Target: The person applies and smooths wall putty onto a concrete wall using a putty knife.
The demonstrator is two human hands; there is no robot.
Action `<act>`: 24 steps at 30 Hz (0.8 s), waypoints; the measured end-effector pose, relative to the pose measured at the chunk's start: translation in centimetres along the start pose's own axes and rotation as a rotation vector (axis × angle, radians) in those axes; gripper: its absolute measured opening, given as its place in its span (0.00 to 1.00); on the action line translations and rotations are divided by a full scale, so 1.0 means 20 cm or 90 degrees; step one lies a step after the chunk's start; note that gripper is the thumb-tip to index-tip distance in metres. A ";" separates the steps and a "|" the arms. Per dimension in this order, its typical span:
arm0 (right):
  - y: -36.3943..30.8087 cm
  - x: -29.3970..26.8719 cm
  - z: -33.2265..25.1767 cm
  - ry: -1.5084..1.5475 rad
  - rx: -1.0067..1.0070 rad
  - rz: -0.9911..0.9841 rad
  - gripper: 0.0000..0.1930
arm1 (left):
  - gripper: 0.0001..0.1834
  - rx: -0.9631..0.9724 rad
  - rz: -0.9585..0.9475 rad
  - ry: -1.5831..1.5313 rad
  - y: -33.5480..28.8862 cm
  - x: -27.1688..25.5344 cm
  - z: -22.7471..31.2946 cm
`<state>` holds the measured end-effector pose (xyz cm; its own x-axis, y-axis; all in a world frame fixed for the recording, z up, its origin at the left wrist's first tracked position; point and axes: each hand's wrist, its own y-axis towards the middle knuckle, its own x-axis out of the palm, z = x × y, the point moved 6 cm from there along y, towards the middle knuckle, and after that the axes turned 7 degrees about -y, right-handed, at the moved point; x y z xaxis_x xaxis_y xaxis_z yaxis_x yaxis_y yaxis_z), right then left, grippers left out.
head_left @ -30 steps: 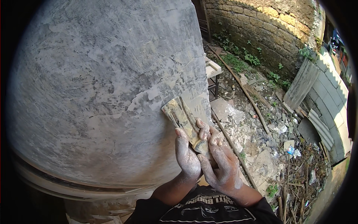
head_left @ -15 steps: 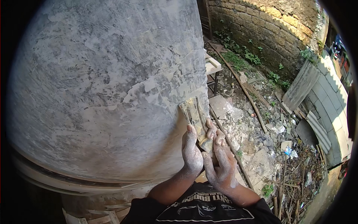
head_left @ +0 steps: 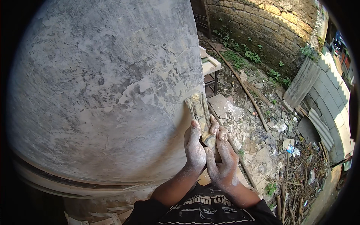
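Between my two hands is a plaster-smeared putty knife [head_left: 199, 112], its broad flat blade pointing up and away from me. My left hand [head_left: 194, 150] closes on its left side, thumb lying up along the blade. From the right, my right hand [head_left: 224, 159] wraps the lower end, with its fingers curled at the blade's side. The blade's far end lies at the right edge of a grey plastered wall [head_left: 112, 75], which is patchy with pale filler. White dust coats both hands. Much of the handle is hidden by the palms.
Right of the wall edge, the ground holds rubble [head_left: 262, 144], long poles [head_left: 240, 80] and dry sticks [head_left: 300, 180]. A small table [head_left: 212, 66] stands beyond the edge. A mossy brick wall [head_left: 258, 33] and a pale block wall [head_left: 332, 97] bound the yard.
The putty knife has shifted slightly up and right relative to the wall, its far end now nearer the wall's edge. Both hands keep their hold, and the view has shifted slightly.
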<state>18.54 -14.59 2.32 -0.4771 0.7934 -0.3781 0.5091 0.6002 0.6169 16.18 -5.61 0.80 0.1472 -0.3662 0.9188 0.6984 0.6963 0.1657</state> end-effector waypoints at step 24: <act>0.07 -0.10 0.02 0.048 -0.012 0.007 0.19 | 0.25 0.042 -0.033 0.013 0.02 0.09 -0.04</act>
<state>20.53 -15.34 3.74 -0.5244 0.7895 -0.3190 0.5011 0.5890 0.6340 17.31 -6.46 2.24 0.1262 -0.4145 0.9013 0.6574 0.7153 0.2370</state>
